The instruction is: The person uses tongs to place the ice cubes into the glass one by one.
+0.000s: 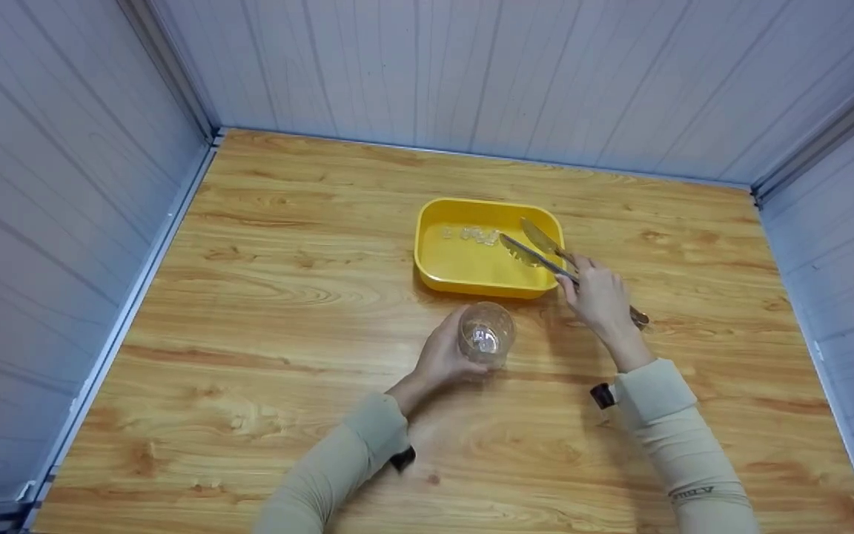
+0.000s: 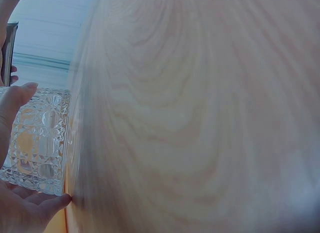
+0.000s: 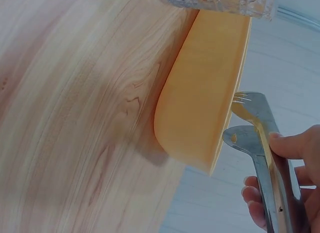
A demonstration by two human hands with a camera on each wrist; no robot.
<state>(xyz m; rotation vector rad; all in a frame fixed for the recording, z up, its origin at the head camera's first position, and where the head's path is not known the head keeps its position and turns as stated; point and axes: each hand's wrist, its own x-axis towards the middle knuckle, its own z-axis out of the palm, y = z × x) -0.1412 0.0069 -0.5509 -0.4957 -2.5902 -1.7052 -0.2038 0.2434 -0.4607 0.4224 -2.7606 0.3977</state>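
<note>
Glass tumbler, tongs and yellow tray with clear cubes, two hands engaged

Tumbler [image 1: 488,334]: one, clear, with a cut diamond pattern. Just below the centre of the head frame, mouth toward the camera. Whether its base touches the counter [image 1: 286,297] cannot be told; nor whether the bright shapes inside are contents or the base.

Left hand [image 1: 443,352]: one, curled round the tumbler from its left side, thumb at the lower edge.

Tray [image 1: 464,265]: one, yellow, rectangular with rounded corners. Centre of the head frame, above the tumbler, on the counter.

Cubes [image 1: 477,235]: several, clear, mostly clustered near the tray's upper middle, one apart to the left.

Tongs [image 1: 538,257]: one pair, metal, arms spread, one end fork-tined, the other rounded. Ends over the tray's right part.

Right hand [image 1: 601,297]: one, right of centre, gripping the tongs between thumb and fingers.

Counter: wood-grained, bordered by pale panel walls [image 1: 412,74].
</note>
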